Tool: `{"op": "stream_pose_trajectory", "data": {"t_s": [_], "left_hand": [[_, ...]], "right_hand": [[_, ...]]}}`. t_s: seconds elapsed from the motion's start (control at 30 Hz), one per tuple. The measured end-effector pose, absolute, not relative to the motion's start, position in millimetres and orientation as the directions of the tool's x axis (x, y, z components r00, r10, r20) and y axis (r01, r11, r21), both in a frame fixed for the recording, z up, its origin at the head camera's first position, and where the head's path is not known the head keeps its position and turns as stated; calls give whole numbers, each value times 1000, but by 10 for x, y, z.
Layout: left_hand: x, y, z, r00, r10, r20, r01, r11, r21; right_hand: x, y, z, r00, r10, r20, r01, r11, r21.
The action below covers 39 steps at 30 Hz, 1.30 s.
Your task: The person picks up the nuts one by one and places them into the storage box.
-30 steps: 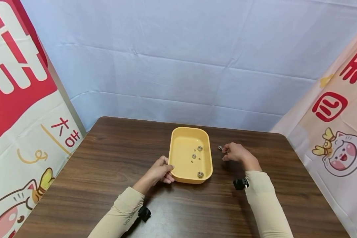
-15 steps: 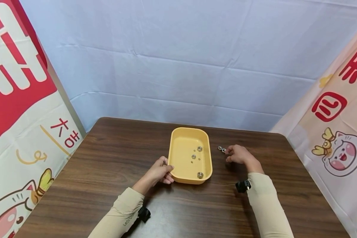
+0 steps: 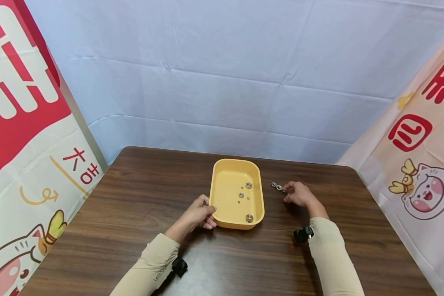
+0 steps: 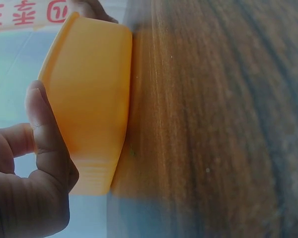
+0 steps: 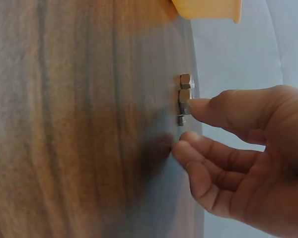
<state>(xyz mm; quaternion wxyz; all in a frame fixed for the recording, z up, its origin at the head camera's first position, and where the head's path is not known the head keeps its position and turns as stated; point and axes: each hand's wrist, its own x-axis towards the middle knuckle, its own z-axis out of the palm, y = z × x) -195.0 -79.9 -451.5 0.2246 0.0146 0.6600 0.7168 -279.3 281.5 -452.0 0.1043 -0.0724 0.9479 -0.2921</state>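
Note:
My left hand (image 3: 200, 213) grips the near left corner of a yellow plastic tray (image 3: 222, 224), its thumb over the rim. In the left wrist view, the fingers press against the tray's outer wall (image 4: 89, 89). Inside the tray lie several metal hex nuts of different sizes, among them a large nut (image 3: 249, 218) near the front. To the right of the tray, a short row of nuts (image 3: 279, 187) lies on the table. My right hand (image 3: 299, 194) is beside this row. In the right wrist view, its thumb and fingers are apart beside the nuts (image 5: 184, 101), with no held thing visible.
A dark wood-grain table (image 3: 140, 185) carries everything. A pale cloth (image 3: 207, 82) hangs behind its far edge, and printed banners stand at the left and right. A small black camera (image 3: 302, 234) is worn on the right wrist.
My right hand has shifted slightly right and nearer to me. One nut showed clearly beside it before; now a row of three shows. My left hand and the tray stay put.

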Motion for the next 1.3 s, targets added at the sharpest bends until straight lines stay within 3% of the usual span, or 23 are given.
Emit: {"op": "stream_pose_trajectory", "data": {"t_s": [0.23, 0.43, 0.8, 1.3], "left_hand": [[-1899, -818, -4430, -897, 342, -278, -305, -27, 952], [-1883, -820, -4417, -898, 341, -279, -307, -31, 951], [-2015, -822, -4699, -900, 329, -286, -313, -31, 949], [-2034, -796, -4716, -905, 311, -289, -311, -20, 950]], "right_hand": [[-2814, 2859, -4630, -976, -127, -174, 54, 640, -767], [-2848, 2873, -4737, -980, -80, -185, 109, 561, -820], [-2912, 2835, -4809, -983, 3, -184, 154, 557, -816], [-2949, 2799, -4817, -982, 92, -167, 185, 672, -717]]}}
